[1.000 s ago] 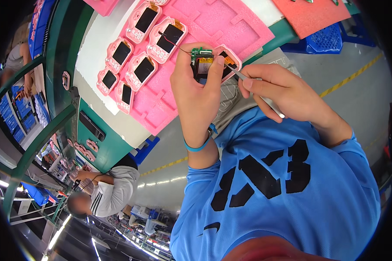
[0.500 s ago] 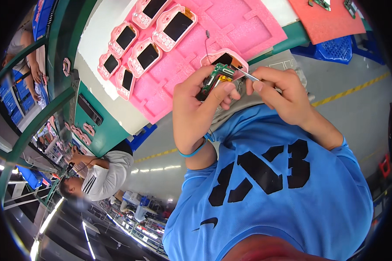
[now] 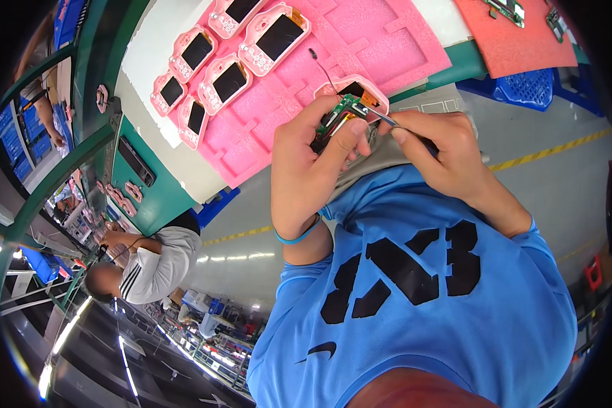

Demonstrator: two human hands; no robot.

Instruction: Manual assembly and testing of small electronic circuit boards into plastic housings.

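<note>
My left hand (image 3: 309,153) is closed around a small green circuit board (image 3: 349,107) with dark and yellow parts, held above the table's near edge. A thin black lead with a dark tip (image 3: 313,54) runs up from beside the board. In my right hand (image 3: 442,139) is a slim pointed metal tool (image 3: 386,120), pinched between thumb and fingers. Its tip meets the board's right edge; whether it is tweezers or a probe I cannot tell. Just behind the board lies a pink shell with a dark screen (image 3: 360,92), partly hidden by my hands.
Several pink shells with screens (image 3: 275,37) rest on a pink foam tray (image 3: 306,88). At the upper right, more green boards (image 3: 506,10) lie on a red mat (image 3: 517,44). A blue plastic stool (image 3: 523,88) stands below. A co-worker (image 3: 160,268) sits at the left.
The tool's tip has moved down and closer against the board, and my right hand has shifted slightly left. The lead's dark tip has swung a little left. My left hand keeps its hold.
</note>
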